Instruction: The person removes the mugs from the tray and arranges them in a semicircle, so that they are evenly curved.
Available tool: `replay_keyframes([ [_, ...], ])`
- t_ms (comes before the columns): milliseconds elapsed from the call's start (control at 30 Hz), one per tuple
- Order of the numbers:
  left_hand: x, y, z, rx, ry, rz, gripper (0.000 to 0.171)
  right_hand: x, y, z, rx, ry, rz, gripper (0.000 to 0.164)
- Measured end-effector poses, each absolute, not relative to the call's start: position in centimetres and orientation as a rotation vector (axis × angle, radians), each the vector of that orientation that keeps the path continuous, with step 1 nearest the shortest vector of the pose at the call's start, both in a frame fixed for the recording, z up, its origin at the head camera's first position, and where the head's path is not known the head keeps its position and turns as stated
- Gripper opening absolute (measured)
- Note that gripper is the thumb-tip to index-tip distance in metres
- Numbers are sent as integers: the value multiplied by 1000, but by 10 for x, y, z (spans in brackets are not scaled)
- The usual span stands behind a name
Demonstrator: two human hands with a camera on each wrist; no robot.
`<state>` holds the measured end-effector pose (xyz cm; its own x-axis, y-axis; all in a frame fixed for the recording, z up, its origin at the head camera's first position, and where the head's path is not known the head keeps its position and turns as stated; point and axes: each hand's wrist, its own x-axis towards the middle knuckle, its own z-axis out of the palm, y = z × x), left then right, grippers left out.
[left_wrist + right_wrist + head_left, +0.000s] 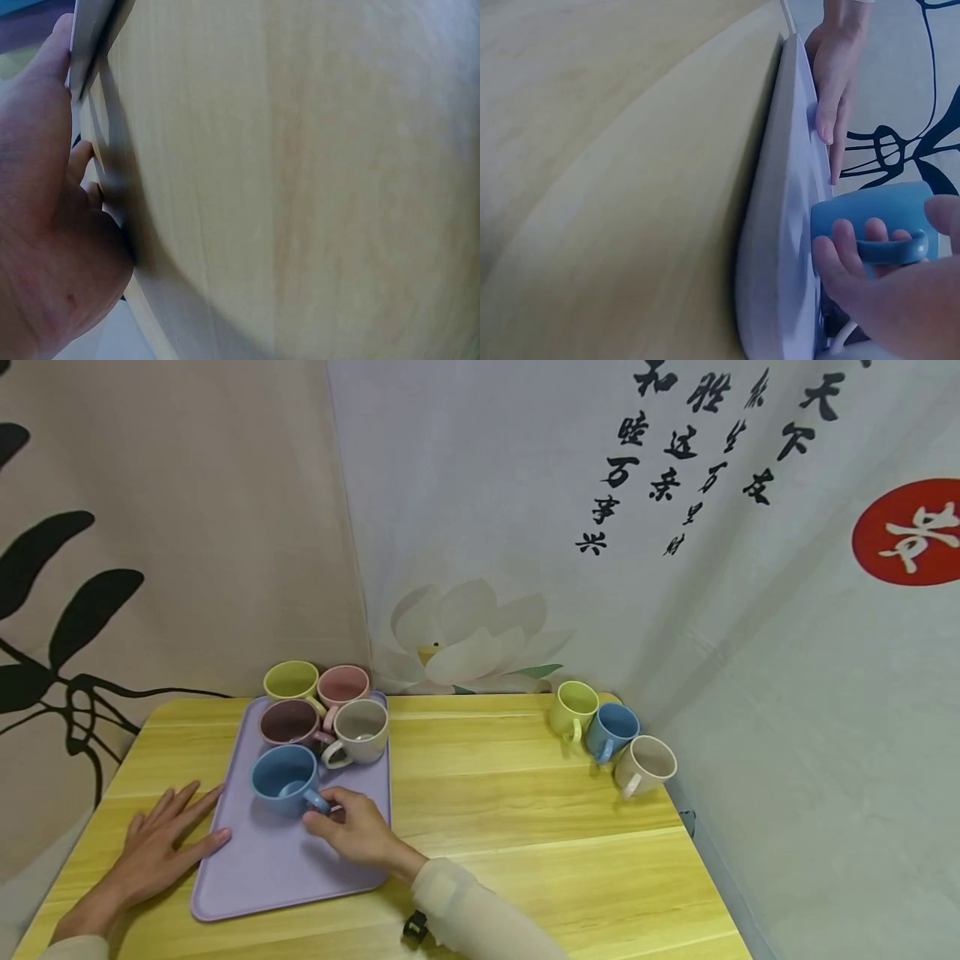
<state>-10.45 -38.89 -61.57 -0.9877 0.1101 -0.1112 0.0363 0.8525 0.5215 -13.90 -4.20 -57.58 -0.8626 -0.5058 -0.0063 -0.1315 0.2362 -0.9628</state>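
Observation:
A blue mug (pixel 279 785) stands upright on the purple tray (pixel 262 877), in front of the other mugs there. My right hand (pixel 358 828) grips its handle, which points toward the lower right. In the right wrist view, the fingertips (pixel 843 234) curl around the handle of the blue mug (pixel 877 202). Spread beside the tray's left edge, my left hand (pixel 153 852) touches the rim with its thumb and fingertips. Behind the blue mug sit a dark mauve mug (pixel 288 727), a beige mug (pixel 371 739), a yellow-green mug (pixel 281 692) and a pink mug (pixel 345 693).
On the right side of the wooden table (pixel 510 793), a second yellow-green mug (pixel 564 720), another blue mug (pixel 600 739) and a cream mug (pixel 633 768) stand in a slanting row. A printed cloth (pixel 480 510) hangs behind the table.

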Motion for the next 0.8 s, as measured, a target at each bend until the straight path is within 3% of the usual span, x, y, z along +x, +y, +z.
replay_keyframes([
  [800,-103,-391,-618,105,2876,843,92,-137,-31,-579,-633,2271,-1662,20],
])
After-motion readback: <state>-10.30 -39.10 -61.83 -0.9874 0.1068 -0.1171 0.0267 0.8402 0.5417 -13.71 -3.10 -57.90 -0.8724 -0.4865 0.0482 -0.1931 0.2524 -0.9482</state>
